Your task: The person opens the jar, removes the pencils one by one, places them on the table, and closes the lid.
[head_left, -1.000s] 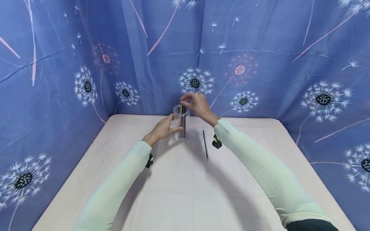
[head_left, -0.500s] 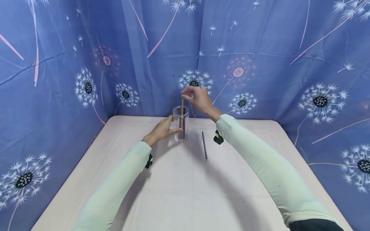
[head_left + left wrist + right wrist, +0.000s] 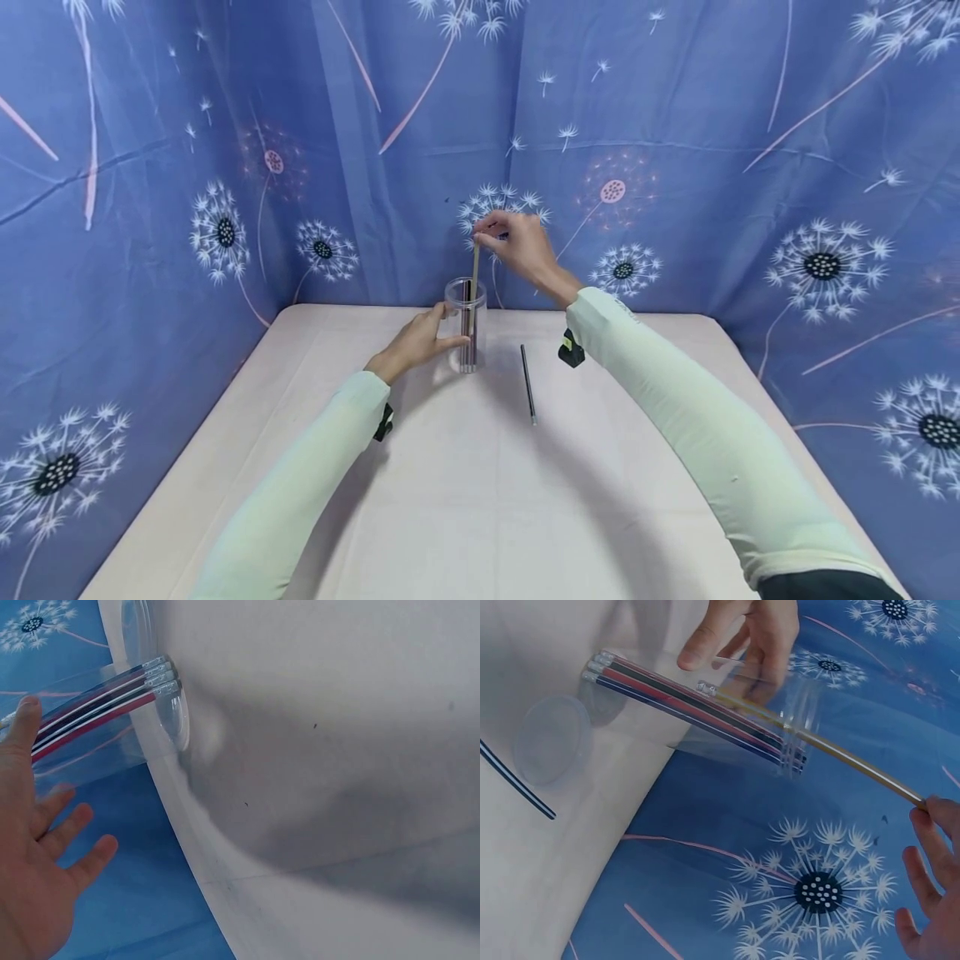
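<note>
A clear plastic jar (image 3: 481, 329) stands upright near the table's far edge. My left hand (image 3: 416, 340) holds it from the left, thumb at the front, the other fingers behind. Several striped pencils (image 3: 682, 705), red, black and dark blue, stand inside with their eraser ends down. Above the jar, my right hand (image 3: 521, 243) pinches the upper tip of a yellow pencil (image 3: 862, 765). That pencil's eraser end is still inside the jar, below the rim, as the right wrist view shows.
A dark pencil (image 3: 528, 385) with a pale stripe lies on the table to the right of the jar. Between them a clear round lid (image 3: 551, 742) lies flat. Behind the pale tabletop (image 3: 435, 500) hangs a blue dandelion-print cloth (image 3: 420, 200).
My right hand has risen and drawn the yellow pencil upward, so more of it shows above the rim. The left hand keeps its hold on the jar.
</note>
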Available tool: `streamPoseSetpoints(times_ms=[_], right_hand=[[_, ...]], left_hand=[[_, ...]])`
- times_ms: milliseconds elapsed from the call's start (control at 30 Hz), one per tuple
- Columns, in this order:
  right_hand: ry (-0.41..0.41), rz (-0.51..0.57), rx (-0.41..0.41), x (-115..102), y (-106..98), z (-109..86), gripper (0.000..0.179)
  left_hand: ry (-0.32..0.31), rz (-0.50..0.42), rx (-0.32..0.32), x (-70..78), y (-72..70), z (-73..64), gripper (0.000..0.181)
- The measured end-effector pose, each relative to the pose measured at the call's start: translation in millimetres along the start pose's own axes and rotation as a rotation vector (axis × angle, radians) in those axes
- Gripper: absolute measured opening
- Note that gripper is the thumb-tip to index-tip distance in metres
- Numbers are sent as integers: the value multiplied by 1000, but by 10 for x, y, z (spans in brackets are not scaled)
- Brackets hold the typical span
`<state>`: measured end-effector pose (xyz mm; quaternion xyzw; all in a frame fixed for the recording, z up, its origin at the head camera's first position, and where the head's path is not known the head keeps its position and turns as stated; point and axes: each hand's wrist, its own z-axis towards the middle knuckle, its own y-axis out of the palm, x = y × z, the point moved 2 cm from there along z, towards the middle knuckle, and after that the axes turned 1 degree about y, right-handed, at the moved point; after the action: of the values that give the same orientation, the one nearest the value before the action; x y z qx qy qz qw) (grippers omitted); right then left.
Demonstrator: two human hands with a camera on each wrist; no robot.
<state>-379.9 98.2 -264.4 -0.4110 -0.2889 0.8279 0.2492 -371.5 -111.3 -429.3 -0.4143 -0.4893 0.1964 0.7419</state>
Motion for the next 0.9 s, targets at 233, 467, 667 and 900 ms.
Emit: streamPoseSetpoints(times_ms=[233, 467, 667, 900], right_hand=[[10, 9, 14, -9, -83, 19, 16], [-3, 6, 38, -34, -184, 35, 17], [2, -31, 82, -71, -284, 86, 16], [10, -27, 120, -92, -394, 122, 20]], left_hand=[[1, -6, 3, 8, 1, -5, 81], [-19, -12, 7, 20, -8, -19, 82], [-5, -9, 14, 26, -12, -16, 81], [-19, -15, 0, 15, 7, -13, 82]])
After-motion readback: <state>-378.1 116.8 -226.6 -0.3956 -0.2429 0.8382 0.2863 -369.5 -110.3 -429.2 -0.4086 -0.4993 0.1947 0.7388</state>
